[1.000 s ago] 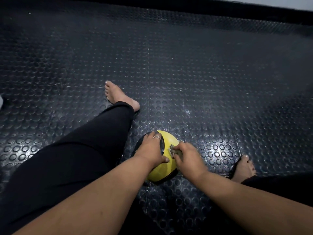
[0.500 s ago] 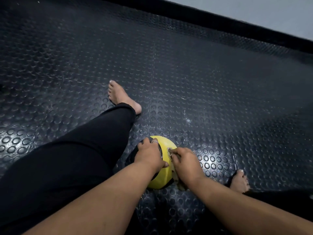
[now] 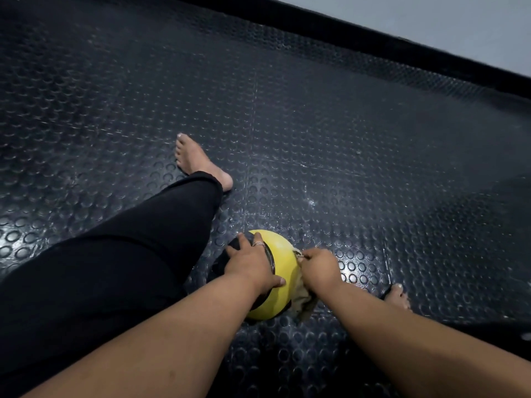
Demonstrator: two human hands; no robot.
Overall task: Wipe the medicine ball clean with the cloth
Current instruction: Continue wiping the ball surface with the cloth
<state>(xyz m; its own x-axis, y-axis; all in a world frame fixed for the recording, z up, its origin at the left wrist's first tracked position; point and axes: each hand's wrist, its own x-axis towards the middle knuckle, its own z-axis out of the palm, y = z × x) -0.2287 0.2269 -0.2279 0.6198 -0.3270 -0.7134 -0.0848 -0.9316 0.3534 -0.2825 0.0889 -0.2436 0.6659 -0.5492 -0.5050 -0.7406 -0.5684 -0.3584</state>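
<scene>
A yellow and black medicine ball (image 3: 280, 255) sits on the studded rubber floor between my legs. My left hand (image 3: 249, 264) lies over its top left side, fingers spread and curved round the ball, a ring on one finger. My right hand (image 3: 318, 265) grips a beige cloth (image 3: 301, 300) and presses it against the ball's right side. Part of the cloth hangs below my wrist; the rest is hidden under the hand.
My left leg (image 3: 129, 268) in black trousers stretches forward to the left of the ball, bare foot (image 3: 198, 160) on the dark studded floor (image 3: 344, 139). My right foot (image 3: 398, 297) lies just right of the ball. A black skirting (image 3: 402, 53) runs along the far wall.
My right hand with the cloth has slid from the ball's top front down onto its right side. The left hand stays on the ball. The camera view has tilted.
</scene>
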